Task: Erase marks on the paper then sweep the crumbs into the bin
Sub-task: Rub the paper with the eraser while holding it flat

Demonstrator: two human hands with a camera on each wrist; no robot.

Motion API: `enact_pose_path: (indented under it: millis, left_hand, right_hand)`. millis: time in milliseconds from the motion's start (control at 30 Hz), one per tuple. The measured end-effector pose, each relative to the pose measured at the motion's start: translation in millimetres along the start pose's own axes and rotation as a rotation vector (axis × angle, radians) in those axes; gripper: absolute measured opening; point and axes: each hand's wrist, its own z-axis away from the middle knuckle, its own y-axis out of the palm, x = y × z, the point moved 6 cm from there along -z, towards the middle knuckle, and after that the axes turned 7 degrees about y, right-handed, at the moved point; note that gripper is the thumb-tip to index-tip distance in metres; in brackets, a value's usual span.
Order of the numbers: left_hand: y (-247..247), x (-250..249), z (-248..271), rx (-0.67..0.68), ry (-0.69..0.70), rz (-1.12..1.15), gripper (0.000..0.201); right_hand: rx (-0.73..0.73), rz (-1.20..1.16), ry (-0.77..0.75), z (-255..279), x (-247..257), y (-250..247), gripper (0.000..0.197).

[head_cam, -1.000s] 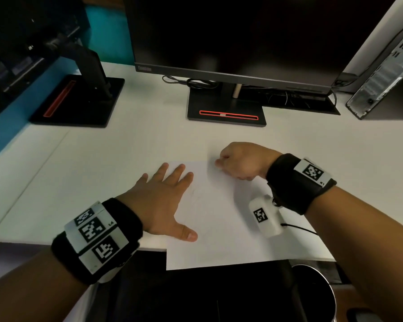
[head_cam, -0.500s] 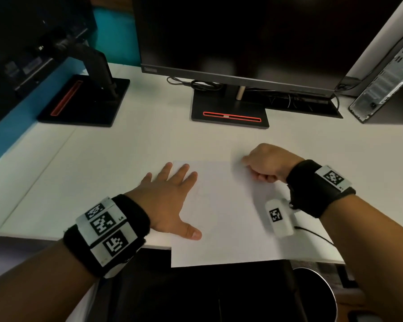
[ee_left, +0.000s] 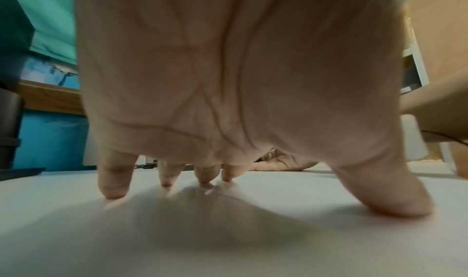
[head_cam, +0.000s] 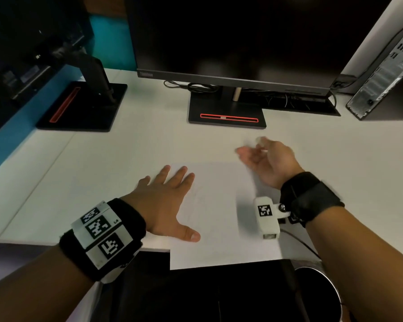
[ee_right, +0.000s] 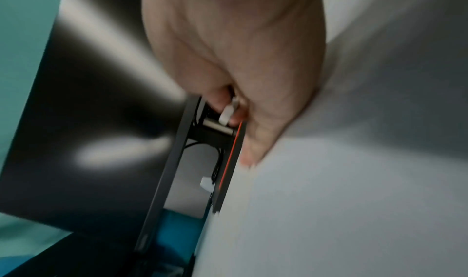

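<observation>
A white sheet of paper (head_cam: 219,217) lies at the desk's front edge, with faint pencil marks (head_cam: 197,194) near its left side. My left hand (head_cam: 163,201) presses flat on the paper's left edge, fingers spread (ee_left: 113,181). My right hand (head_cam: 265,159) is at the paper's far right corner, turned on its edge with the palm facing left. It pinches a small white eraser (ee_right: 228,111) between thumb and finger, while its lower fingers stretch out over the desk. The eraser (head_cam: 261,141) looks blurred in the head view. A round metal bin (head_cam: 319,296) stands below the desk edge at the lower right.
A monitor on a black stand (head_cam: 226,112) is straight behind the paper, and a second monitor stand (head_cam: 84,105) is at the back left. A computer tower (head_cam: 386,73) stands at the back right. Cables (head_cam: 196,87) run behind the stand. Bare white desk (head_cam: 102,170) surrounds the paper.
My right hand has slid right and away, off the paper's top, and rolled from a knuckles-up fist onto its edge with fingers partly unfolded. The left hand stays flat on the paper.
</observation>
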Motion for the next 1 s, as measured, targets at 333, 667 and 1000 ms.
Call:
enact_pose_path:
  millis: [333, 667, 1000]
  left_hand:
    - [-1, -9, -1, -0.047, -0.037, -0.014, 0.141]
    - [-1, -11, -1, -0.026, -0.072, -0.027, 0.151]
    - [-1, -10, -2, -0.004, -0.077, -0.027, 0.151]
  right_hand:
    - [0.297, 1.120, -0.029, 57, -43, 64, 0.029]
    - [0.233, 1.813, -0.277, 32, -39, 83, 0.042]
    - [0.328, 1.965, -0.349, 32, -48, 91, 0.042]
